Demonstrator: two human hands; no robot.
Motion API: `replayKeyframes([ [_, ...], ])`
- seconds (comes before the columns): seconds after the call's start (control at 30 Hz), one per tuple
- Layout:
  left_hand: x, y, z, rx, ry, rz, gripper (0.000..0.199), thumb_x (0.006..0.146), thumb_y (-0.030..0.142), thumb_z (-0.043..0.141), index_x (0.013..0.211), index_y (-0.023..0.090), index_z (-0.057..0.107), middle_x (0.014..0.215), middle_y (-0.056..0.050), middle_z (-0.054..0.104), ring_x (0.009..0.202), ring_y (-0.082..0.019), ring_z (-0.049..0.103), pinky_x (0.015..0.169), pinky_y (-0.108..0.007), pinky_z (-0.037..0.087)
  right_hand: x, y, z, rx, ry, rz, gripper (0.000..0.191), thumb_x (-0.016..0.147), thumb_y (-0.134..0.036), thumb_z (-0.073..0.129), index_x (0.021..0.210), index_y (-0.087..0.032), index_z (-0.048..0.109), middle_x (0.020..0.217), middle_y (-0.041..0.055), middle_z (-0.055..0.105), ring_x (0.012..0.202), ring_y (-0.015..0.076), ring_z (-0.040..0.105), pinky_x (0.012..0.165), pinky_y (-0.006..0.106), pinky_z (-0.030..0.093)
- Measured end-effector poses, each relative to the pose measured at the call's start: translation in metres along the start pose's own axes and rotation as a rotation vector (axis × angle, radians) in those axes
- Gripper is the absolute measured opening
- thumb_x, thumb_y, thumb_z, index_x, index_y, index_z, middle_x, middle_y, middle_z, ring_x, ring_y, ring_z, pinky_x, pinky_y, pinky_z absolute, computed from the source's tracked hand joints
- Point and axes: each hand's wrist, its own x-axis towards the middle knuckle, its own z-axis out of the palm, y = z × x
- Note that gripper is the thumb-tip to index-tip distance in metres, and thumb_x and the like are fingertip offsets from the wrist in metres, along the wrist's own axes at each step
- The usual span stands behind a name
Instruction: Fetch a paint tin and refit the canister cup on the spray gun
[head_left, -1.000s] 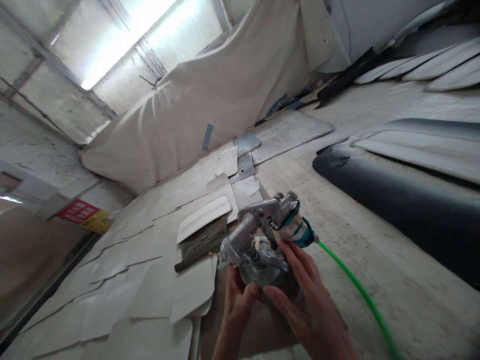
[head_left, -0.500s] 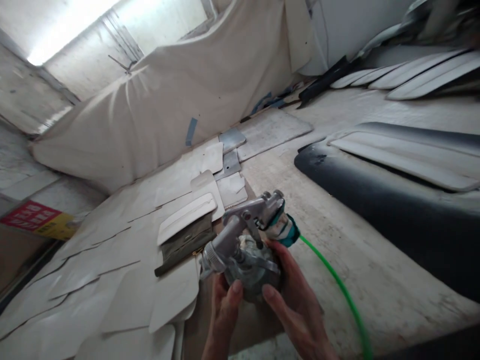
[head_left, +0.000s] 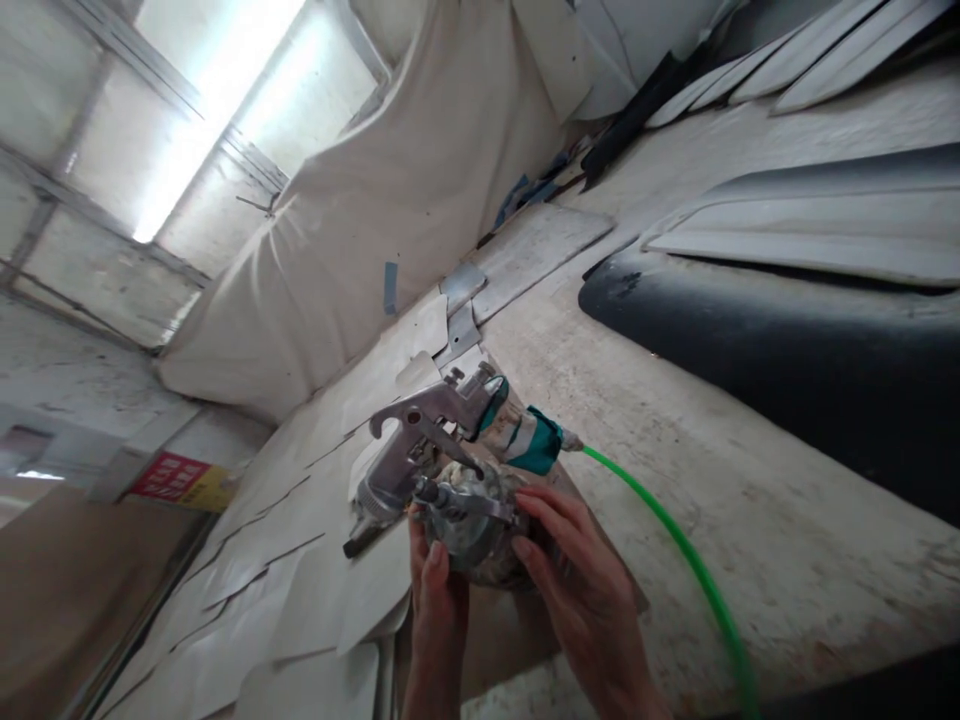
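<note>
A metal spray gun (head_left: 411,455) is tilted in front of me, its nozzle end pointing to the lower left. Below its body sits a round, paint-stained cup (head_left: 480,552). My left hand (head_left: 436,610) grips the cup's left side, thumb toward me. On the other side, my right hand (head_left: 589,590) has its fingers and thumb closed at the end of the metal clamp bar (head_left: 484,507) across the cup's top. Teal and whitish wrapping covers the gun's handle (head_left: 521,435). A bright green hose (head_left: 679,545) runs from the handle's end.
Pale flat panels (head_left: 315,610) overlap along the left of the worktable (head_left: 750,490). Black padded pieces with a pale strip (head_left: 712,330) lie at right, and several pale slats (head_left: 795,60) behind them. A beige sheet (head_left: 360,250) hangs at the back.
The spray gun has turned and shifted left in view, with its handle swung out to the right. My right fingers have moved from the cup's side to the clamp bar. The view has tilted.
</note>
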Motion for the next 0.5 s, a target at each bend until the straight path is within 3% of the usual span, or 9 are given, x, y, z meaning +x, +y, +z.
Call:
replayKeyframes([
  [0.13, 0.003, -0.002, -0.002, 0.004, 0.031, 0.034, 0.054, 0.063, 0.042, 0.079, 0.113, 0.028, 0.064, 0.118, -0.006, 0.067, 0.113, -0.029, 0.060, 0.089, -0.034, 0.052, 0.005, 0.005, 0.004, -0.006, 0.004, -0.043, 0.021, 0.090, -0.015, 0.056, 0.106, -0.024, 0.066, 0.103, 0.0063, 0.066, 0.099, 0.0194, 0.061, 0.085, 0.033, 0.055],
  [0.3, 0.002, 0.003, 0.007, 0.026, -0.005, 0.058, 0.056, 0.059, 0.041, 0.081, 0.111, 0.026, 0.065, 0.115, -0.007, 0.069, 0.108, -0.028, 0.063, 0.087, -0.032, 0.053, 0.007, 0.002, 0.005, -0.093, -0.002, -0.127, 0.022, 0.089, -0.010, 0.055, 0.105, -0.022, 0.063, 0.104, 0.0050, 0.066, 0.103, 0.0170, 0.058, 0.092, 0.030, 0.050],
  [0.5, -0.011, 0.011, 0.012, -0.062, -0.018, -0.018, 0.058, 0.061, 0.043, 0.083, 0.114, 0.029, 0.063, 0.114, -0.005, 0.069, 0.109, -0.027, 0.063, 0.091, -0.034, 0.051, 0.000, 0.001, 0.006, -0.168, -0.032, -0.064, 0.016, 0.090, -0.013, 0.055, 0.100, -0.023, 0.063, 0.104, 0.0032, 0.064, 0.100, 0.0129, 0.061, 0.088, 0.021, 0.051],
])
